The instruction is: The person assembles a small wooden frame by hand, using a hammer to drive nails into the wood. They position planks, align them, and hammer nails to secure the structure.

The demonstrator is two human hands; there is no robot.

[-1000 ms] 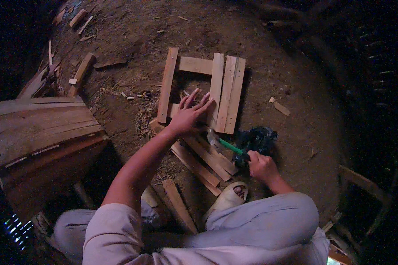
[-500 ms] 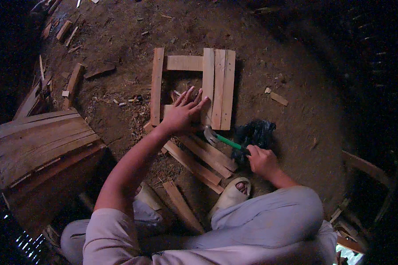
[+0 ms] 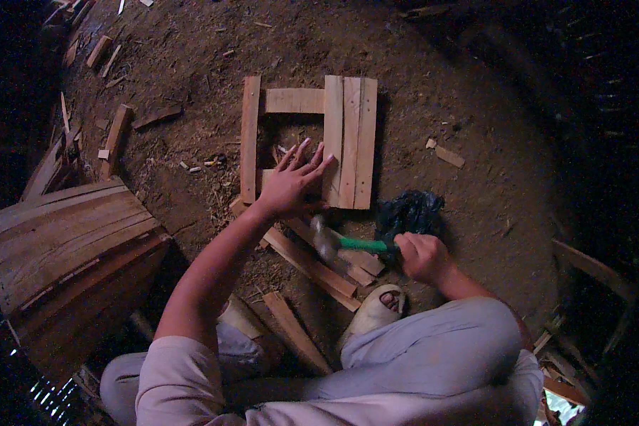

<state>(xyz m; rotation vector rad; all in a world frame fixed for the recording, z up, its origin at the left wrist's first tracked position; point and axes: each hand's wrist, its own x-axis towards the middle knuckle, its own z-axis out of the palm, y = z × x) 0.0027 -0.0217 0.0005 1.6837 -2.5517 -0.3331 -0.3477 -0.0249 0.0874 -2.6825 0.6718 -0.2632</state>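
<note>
My left hand [image 3: 295,186] lies with fingers spread over the near crosspiece of a small wooden frame [image 3: 295,101]. Its fingertips reach the inner edge of a pale board [image 3: 333,128], the innermost of three side by side on the frame's right. What the palm and thumb rest on is hidden. A hammer [image 3: 358,244] with a green handle is gripped in my right hand [image 3: 424,257]. Its metal head, slightly blurred, is just short of the frame's near edge, over loose wooden strips [image 3: 309,261].
A crumpled dark plastic bag [image 3: 410,213] sits beside my right hand. To the left stands a slatted wooden piece [image 3: 71,234]. Another strip [image 3: 296,330] lies between my sandalled feet. Wood scraps [image 3: 449,157] and shavings dot the earth floor.
The hammer head has come away from the frame's near edge, toward me and slightly left, with its handle now more level. My left hand keeps its place on the frame.
</note>
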